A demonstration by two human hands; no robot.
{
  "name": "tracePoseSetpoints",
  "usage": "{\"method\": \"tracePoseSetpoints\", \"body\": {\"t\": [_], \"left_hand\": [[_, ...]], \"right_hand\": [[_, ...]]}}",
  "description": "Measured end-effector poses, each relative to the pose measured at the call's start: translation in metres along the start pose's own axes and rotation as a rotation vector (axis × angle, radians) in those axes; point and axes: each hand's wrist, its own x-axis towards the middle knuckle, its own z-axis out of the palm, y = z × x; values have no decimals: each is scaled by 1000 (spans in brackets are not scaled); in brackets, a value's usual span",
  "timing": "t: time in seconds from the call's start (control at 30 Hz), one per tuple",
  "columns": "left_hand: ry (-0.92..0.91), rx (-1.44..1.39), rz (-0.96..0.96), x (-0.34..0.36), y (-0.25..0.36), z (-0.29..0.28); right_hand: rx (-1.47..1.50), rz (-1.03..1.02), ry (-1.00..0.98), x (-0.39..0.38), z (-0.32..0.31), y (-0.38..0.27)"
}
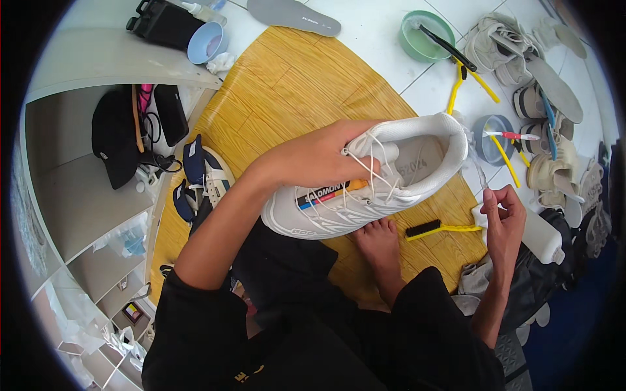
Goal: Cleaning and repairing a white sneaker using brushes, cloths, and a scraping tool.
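Observation:
A white sneaker [420, 189] with thin laces and a coloured tongue label hangs over the wood-patterned mat, its heel toward the right. My left hand [326, 153] grips it at the lacing, with the thumb by the laces and the other fingers hidden behind the shoe. At the heel's right side, my right hand [503, 212] pinches a slim clear-handled brush [481, 174]. This brush points up along the heel collar; its head is too blurred to tell whether it touches the shoe. My bare foot [379, 244] rests below the sneaker.
A yellow brush with black bristles [424, 229] lies beside a white bottle [542, 241]. Beyond the mat [293, 78] stand a green bowl [407, 45] and a grey bowl [482, 153] with brushes. Several shoes [499, 49] line the right. A shelf [62, 176] borders the left.

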Motion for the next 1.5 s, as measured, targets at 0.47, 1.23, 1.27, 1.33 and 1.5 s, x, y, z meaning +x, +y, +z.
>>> {"method": "tracePoseSetpoints", "body": {"t": [0.47,1.23,1.27,1.33,1.5], "left_hand": [[-124,-65,-40,-7,-20,10],[-318,-351,-139,-22,-11,30],[-316,-324,-142,-22,-11,30],[-310,-298,-145,-21,-10,30],[-328,-292,-133,-18,-13,32]], "right_hand": [[-34,9,-5,-3,-2,-3],[-27,-19,-4,-5,1,4],[-39,-21,1,-5,1,4],[-39,-16,0,-4,1,4],[-43,-11,0,-3,-1,4]]}}
